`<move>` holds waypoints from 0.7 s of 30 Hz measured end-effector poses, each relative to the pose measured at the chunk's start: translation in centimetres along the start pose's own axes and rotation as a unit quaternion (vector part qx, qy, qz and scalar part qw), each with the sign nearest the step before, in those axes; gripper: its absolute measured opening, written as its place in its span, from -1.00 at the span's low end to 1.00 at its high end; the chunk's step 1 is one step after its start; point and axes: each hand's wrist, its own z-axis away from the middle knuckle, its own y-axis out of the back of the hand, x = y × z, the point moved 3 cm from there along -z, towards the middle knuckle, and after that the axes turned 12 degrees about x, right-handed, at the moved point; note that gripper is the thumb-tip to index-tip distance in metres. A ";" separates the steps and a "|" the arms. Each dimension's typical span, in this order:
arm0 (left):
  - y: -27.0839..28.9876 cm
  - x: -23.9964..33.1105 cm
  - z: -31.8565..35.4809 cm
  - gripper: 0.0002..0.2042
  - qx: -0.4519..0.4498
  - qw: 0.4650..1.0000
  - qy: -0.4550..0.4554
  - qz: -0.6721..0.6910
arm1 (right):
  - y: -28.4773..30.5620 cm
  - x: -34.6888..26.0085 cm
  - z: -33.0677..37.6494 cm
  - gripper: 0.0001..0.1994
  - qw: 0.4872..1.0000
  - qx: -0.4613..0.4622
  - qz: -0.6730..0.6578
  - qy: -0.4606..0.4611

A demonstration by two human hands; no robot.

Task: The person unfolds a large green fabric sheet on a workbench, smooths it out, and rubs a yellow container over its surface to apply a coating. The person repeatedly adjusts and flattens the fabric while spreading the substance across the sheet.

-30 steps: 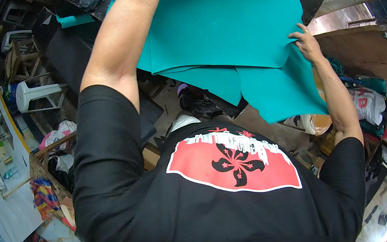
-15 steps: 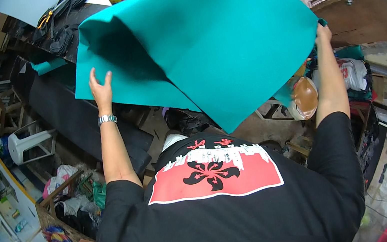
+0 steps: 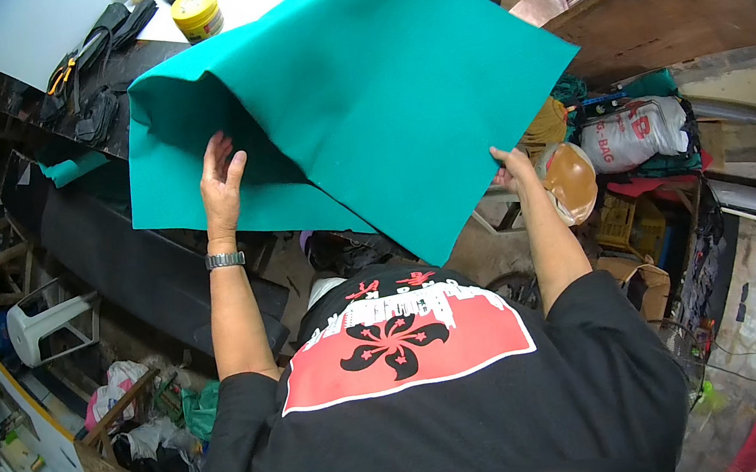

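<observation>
Teal sheet (image 3: 418, 111), draped across the upper middle of the frame, looks light and pliable, probably easiest to hold by opposite edges, with the left hand (image 3: 220, 190) open beside its shadowed fold and the right hand (image 3: 516, 173) pinching its lower-right edge.

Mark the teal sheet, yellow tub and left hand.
Teal sheet (image 3: 386, 101), head view: middle of its broad panel.
Yellow tub (image 3: 195, 8), head view: its top.
Left hand (image 3: 219, 194), head view: mid-hand.

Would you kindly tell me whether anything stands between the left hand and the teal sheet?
Nothing visible does: the open left hand is against or just over the folded teal sheet; the yellow tub stands beyond its far edge.
</observation>
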 end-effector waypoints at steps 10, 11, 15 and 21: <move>-9.7 3.2 1.1 -0.58 -0.193 0.978 0.085 -0.008 | 4.1 -16.1 -1.3 -0.56 0.973 -0.085 -0.185 0.112; -10.3 3.5 1.8 -0.59 -0.207 0.974 0.081 0.036 | 4.3 -18.1 -1.3 -0.55 0.967 -0.078 -0.205 0.130; -11.7 3.4 2.9 -0.60 -0.209 0.966 0.131 0.072 | 4.8 -23.0 -1.3 -0.58 0.959 -0.066 -0.256 0.106; -8.7 2.7 4.4 -0.62 -0.257 0.958 0.131 0.009 | 1.6 -23.3 -5.0 -0.66 0.943 -0.092 -0.286 0.140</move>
